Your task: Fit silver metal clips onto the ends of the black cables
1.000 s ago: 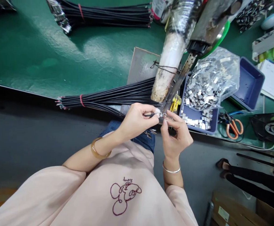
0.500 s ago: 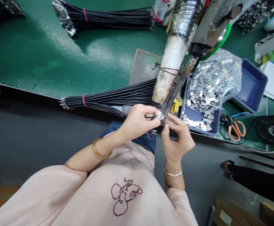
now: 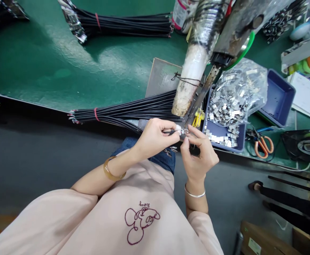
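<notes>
My left hand (image 3: 157, 138) is closed in a pinch on the end of a black cable (image 3: 168, 132), with white on a fingertip. At the cable's tip sits a small silver metal connector (image 3: 184, 131). My right hand (image 3: 199, 152) has its thumb and index finger curled close around that connector; the exact contact is too small to make out. Behind my left hand, a bundle of black cables (image 3: 123, 108) with a red band lies along the table edge. Just above the connector, a soldering iron's wrapped white handle (image 3: 188, 78) and a slim metal bar (image 3: 204, 94) slant down.
A blue tray (image 3: 241, 141) holds many small metal connectors and a plastic bag (image 3: 242, 92) of them. Beside it are another blue tray (image 3: 284, 95) and orange-handled pliers (image 3: 264, 147). Another cable bundle (image 3: 128, 24) lies farther back. A person's legs (image 3: 285, 202) show at right.
My right hand's fingertips have shifted slightly left and up around the connector. My left hand keeps its pinch on the cable. The view has turned a little, and the person at right has moved their feet apart.
</notes>
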`<state>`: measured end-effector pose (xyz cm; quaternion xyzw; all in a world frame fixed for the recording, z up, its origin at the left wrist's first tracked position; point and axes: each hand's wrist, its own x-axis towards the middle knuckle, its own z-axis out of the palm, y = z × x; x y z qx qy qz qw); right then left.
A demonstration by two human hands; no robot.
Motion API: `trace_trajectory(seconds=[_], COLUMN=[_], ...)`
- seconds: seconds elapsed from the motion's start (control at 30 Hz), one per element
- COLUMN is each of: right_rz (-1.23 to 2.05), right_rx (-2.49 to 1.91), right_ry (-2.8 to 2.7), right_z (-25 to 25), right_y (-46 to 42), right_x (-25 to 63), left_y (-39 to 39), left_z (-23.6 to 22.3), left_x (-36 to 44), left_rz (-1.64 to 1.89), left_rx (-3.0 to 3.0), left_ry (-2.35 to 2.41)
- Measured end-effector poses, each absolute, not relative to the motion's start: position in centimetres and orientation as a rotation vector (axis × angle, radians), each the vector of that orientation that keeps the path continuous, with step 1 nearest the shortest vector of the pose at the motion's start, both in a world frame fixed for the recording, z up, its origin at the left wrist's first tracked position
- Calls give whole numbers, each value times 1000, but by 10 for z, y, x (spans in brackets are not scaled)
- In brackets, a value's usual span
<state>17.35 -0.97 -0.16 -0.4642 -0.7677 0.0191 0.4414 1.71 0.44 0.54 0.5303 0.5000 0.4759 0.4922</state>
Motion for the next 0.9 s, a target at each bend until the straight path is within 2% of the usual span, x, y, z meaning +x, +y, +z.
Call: trace_trajectory(seconds=[0.23,0.4,0.5,0.57,0.73,0.9], right_rz=[66,582,766,626,29,21], right_rx=[-1211,-1364,-1305,-1225,-1083,-1199], right_ry=[-1838,-1710,-1735,-1827,-1968,-1893], right_z=[-3,1,0,-1,-1,9], right_y=[-11,-2,1,1,-8,-19], right_x=[177,180,181,182,185,184], left_y=[2,-4,-4,-2,2,3], left_z=[3,0,1,3,7,4], left_x=[16,16,12,8,1,2], left_rz=[1108,1203,1215,1103,899,961], left_rx=[1442,1839,1784,1579,1238,1260], left_ry=[1230,1191,1141,1098,964,971])
